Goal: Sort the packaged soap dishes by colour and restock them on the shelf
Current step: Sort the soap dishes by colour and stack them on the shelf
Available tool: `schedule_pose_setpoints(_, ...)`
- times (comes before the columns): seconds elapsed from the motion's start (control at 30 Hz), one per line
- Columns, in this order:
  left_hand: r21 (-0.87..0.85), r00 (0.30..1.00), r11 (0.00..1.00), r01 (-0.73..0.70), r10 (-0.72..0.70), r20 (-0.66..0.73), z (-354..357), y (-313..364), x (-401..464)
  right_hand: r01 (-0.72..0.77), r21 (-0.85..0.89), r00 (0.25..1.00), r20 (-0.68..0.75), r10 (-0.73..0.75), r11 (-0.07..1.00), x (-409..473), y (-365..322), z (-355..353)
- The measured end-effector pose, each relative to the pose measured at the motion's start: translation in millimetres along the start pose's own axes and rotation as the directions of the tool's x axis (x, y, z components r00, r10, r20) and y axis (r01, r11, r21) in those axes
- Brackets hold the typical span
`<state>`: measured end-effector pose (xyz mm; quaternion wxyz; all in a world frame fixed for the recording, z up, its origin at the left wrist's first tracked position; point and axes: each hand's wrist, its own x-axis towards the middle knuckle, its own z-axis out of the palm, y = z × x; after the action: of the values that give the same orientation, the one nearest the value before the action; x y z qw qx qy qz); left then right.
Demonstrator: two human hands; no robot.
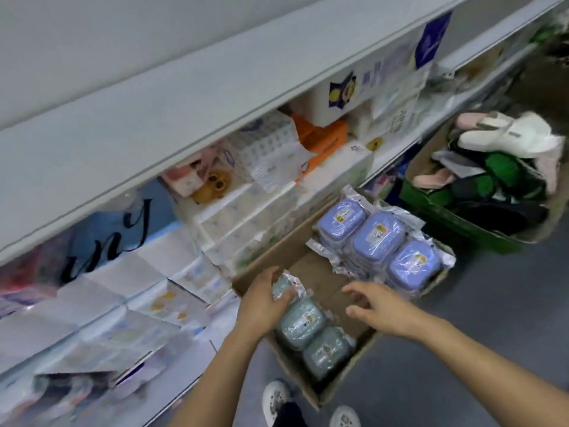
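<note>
An open cardboard box (311,260) sits on the floor by the shelf. At its far end lie three purple soap dishes (377,237) in clear wrap, stacked in rows. At its near end lie grey-green soap dishes (311,331), also wrapped. My left hand (261,298) grips the farthest grey-green soap dish (284,286) at the box's left wall. My right hand (375,306) hovers over the bare middle of the box, fingers spread, holding nothing.
The white shelf (172,97) on the left is packed with tissue and paper packs (234,217). A second box of slippers (498,171) stands beyond the soap dish box. My white shoes (277,399) are just below the box. Grey floor lies to the right.
</note>
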<state>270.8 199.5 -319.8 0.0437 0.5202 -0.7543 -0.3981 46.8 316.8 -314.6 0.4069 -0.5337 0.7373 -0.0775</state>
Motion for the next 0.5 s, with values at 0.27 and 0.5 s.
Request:
schedule_pose_setpoints(0.27,0.182,0.951,0.96,0.215,-0.248,0.184,56,-76,107,-0.258,0.18,0.95,0.224,0.215,0.949,87,51,80)
schedule_pose_setpoints(0.5,0.465,0.881,0.876,0.129,-0.316,0.351,115,-121,165,-0.358,0.515,0.929,0.281,0.241,0.779,155,72,149)
